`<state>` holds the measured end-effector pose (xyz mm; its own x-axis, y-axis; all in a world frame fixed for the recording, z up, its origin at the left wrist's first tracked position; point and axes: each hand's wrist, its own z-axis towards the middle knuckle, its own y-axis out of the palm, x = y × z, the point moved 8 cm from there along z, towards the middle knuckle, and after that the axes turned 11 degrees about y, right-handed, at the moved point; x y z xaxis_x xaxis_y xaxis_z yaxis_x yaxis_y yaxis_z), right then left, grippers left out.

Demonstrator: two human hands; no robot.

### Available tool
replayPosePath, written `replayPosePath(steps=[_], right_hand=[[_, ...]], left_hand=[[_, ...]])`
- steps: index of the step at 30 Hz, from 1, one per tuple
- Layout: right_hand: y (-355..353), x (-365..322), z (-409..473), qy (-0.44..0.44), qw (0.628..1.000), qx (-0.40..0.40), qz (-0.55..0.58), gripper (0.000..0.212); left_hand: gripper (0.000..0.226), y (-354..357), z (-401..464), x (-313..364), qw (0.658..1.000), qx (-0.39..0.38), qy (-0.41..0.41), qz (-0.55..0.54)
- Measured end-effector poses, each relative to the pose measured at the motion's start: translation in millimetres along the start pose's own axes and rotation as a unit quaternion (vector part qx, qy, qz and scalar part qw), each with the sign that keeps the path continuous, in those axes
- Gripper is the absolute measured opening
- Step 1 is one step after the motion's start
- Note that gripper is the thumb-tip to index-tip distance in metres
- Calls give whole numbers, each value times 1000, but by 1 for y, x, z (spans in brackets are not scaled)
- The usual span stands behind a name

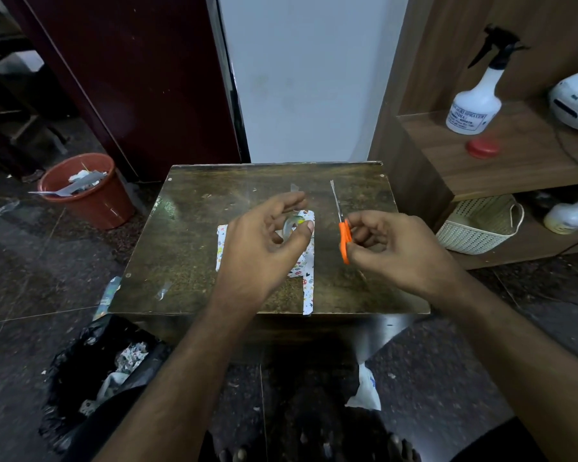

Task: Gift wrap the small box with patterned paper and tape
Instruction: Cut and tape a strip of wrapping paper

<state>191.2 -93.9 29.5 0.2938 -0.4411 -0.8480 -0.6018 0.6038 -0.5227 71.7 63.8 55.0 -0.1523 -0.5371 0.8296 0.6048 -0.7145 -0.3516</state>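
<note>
Left hand [264, 241] hovered over the wrapped box [301, 258], fingers curled around a clear tape roll [290, 227], thumb and forefinger pinching it. Box sat mid-table [181, 241], mostly hidden under that hand, patterned paper showing at both sides. A loose paper strip [308, 295] ran from the box to the table's near edge. Right hand [391, 248] gripped the orange scissors [344, 240], fingers curled round the handles, blades pointing away, just right of the box. Red bin [90, 191] stood on the floor, left.
</note>
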Motion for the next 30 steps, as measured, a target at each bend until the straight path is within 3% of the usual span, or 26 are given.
replayPosePath(steps=[10,16,30], right_hand=[[15,-5,-13,-107,973,-142,-149,28],[9,0,-18,-62,971,-228,-40,21],[11,7,-18,-39,962,-269,-33,17]], left_hand=[[37,7,-5,0,999,-44,25,-14],[37,10,-9,-3,996,-67,12,-50],[39,16,-13,-4,991,-105,-2,-82]])
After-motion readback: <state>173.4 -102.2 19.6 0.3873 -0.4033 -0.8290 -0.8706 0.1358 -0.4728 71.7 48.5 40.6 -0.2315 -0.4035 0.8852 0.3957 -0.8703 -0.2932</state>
